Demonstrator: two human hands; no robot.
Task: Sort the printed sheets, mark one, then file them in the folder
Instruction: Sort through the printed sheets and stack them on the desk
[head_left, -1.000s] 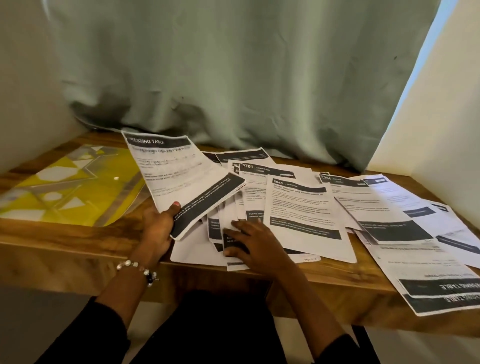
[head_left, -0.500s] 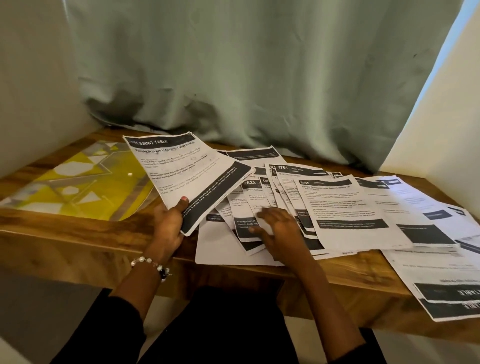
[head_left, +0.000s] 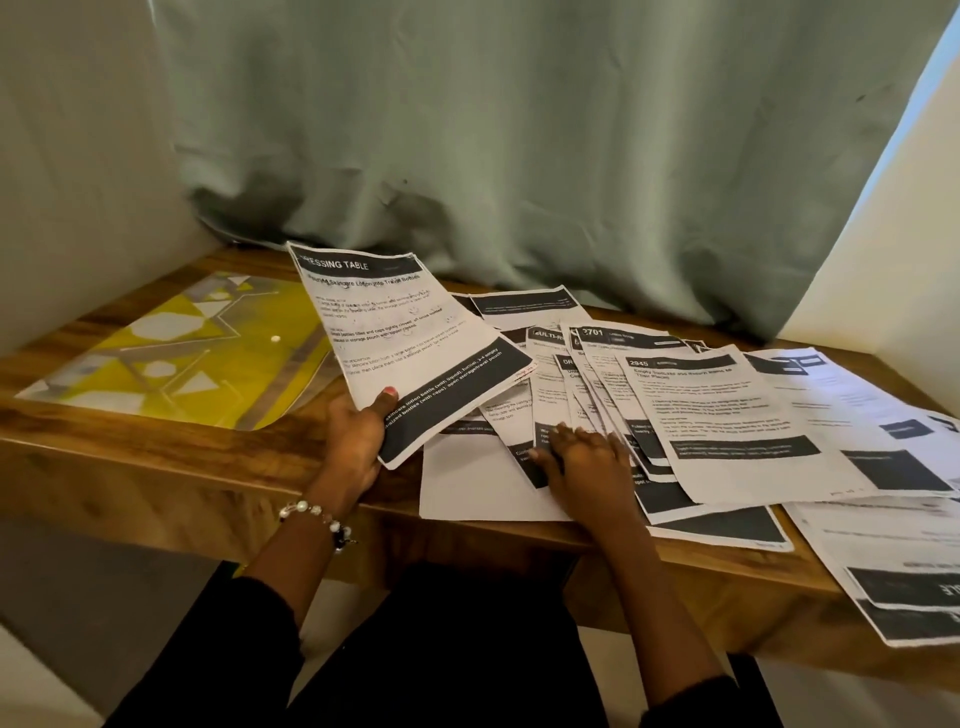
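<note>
left hand (head_left: 358, 441): bare, pink-painted thumbnail | left wrist: bead bracelet (head_left: 317, 517), white pearly beads mixed with dark ones | right hand (head_left: 582, 462): bare, no rings or band visible | sleeves (head_left: 270, 618): black, pushed up both forearms | lap: black clothing below table edge

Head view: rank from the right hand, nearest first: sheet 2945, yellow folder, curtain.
1. Sheet 2945: just right of the right hand, top of the spread.
2. Yellow folder: far left on the table, beyond the left hand and its Dressing Table sheet.
3. Curtain: behind the table, farthest.
</note>
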